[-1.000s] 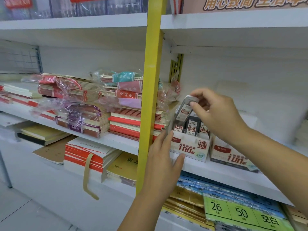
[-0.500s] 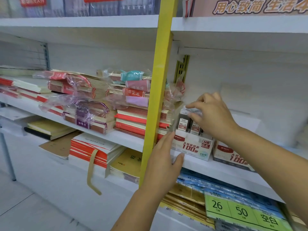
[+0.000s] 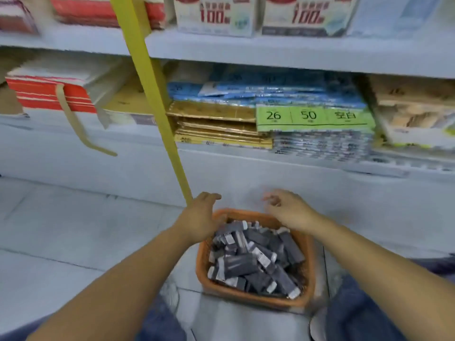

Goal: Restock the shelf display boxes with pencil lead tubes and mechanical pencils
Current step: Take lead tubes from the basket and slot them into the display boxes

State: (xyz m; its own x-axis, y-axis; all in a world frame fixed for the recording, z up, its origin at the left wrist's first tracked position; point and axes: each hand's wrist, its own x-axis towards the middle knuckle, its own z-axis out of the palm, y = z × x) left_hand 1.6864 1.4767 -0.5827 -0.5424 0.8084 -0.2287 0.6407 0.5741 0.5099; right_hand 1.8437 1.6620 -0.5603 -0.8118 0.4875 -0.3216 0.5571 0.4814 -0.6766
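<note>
Both hands [image 3: 200,219] [image 3: 289,212] empty, fingers loosely spread over basket [image 3: 256,297]. Tubes [image 3: 251,257] likely light, rigid, slick; pinch mid-body.

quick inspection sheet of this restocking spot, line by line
surface: tiled floor with an orange basket standing on it
job's things: dark lead tubes piled in the basket; two display boxes on the shelf above
clutter: nothing seen
hands: left hand and right hand over the basket's far rim, both empty
cables: nothing seen
surroundings: yellow upright; blue packs, gold packs and a green label on the lower shelf
</note>
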